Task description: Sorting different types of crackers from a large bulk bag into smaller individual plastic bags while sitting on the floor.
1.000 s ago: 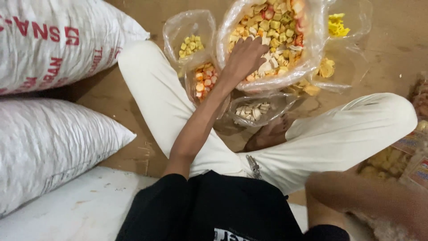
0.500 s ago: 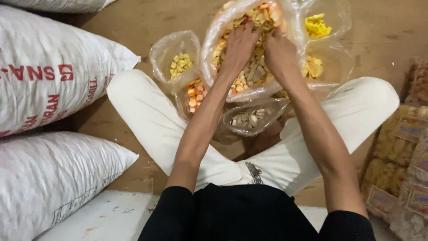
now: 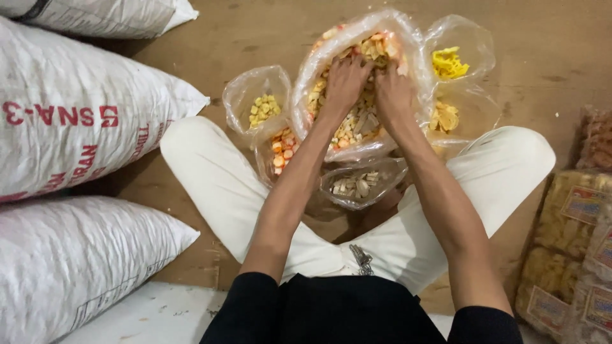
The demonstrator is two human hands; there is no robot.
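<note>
The large clear plastic bag of mixed orange, yellow and pale snack pieces [image 3: 357, 83] stands on the brown floor [image 3: 255, 38], just beyond the person's crossed legs in white trousers [image 3: 217, 185]. Both hands are sunk into its open mouth, the left hand [image 3: 344, 83] and the right hand [image 3: 394, 95] side by side, fingers curled down into the pieces; whether they pinch anything cannot be told. Smaller clear bags ring it within easy reach: yellow bits [image 3: 262, 108] to the left, bright yellow curls [image 3: 449, 64] to the right, pale chips [image 3: 360, 185] nearest. White woven sacks [image 3: 76, 127] lie far left.
</note>
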